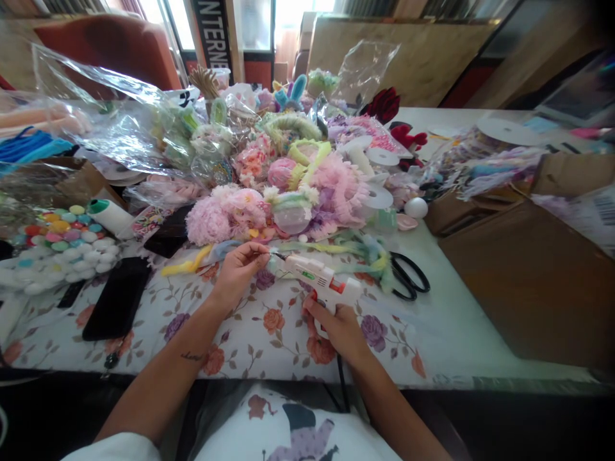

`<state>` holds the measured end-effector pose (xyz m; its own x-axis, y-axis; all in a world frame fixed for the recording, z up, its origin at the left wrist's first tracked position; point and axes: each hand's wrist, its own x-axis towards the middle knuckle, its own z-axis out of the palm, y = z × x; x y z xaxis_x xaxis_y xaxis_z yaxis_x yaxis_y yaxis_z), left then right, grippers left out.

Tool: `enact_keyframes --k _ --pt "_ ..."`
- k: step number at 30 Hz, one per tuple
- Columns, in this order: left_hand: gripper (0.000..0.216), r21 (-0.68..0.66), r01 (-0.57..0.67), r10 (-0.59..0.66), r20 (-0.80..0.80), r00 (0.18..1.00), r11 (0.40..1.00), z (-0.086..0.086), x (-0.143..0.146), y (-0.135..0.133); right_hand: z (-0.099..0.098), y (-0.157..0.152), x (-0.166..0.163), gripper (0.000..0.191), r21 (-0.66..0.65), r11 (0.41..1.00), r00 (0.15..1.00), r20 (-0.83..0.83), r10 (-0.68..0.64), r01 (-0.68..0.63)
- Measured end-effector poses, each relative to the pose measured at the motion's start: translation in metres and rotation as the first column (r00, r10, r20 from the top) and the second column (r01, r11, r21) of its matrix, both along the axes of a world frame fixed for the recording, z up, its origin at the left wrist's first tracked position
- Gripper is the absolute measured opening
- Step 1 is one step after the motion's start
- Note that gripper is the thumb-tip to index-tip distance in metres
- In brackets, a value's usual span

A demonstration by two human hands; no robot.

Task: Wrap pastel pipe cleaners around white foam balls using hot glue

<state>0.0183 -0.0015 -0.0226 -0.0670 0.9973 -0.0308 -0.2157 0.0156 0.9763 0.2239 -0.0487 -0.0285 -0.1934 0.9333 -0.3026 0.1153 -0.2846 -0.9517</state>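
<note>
Over floral cloth [288, 349] hovers a white-and-red glue gun [314, 275].

White glue gun [310, 273] marked red and green; white cloth [288, 349] patterned with orange and purple flowers, leafy stems. Scissors handles [406, 282] black, phone [118, 299] black, fluff [210, 219] pink, rose [383, 104] deep red, box [533, 275] brown. Pompoms [67, 228] red, yellow, teal, white.

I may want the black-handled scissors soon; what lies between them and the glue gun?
The head view shows fluffy yellow-green material on the flowered cloth, between the glue gun in the right hand and the scissors.
</note>
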Motion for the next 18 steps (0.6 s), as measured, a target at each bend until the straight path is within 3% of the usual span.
enact_keyframes --k 18 --pt "0.019 0.052 -0.064 0.066 -0.038 0.997 0.997 -0.0018 0.0021 -0.0001 0.0001 0.0007 -0.0033 0.027 0.005 1.0 1.0 -0.011 0.004 -0.004"
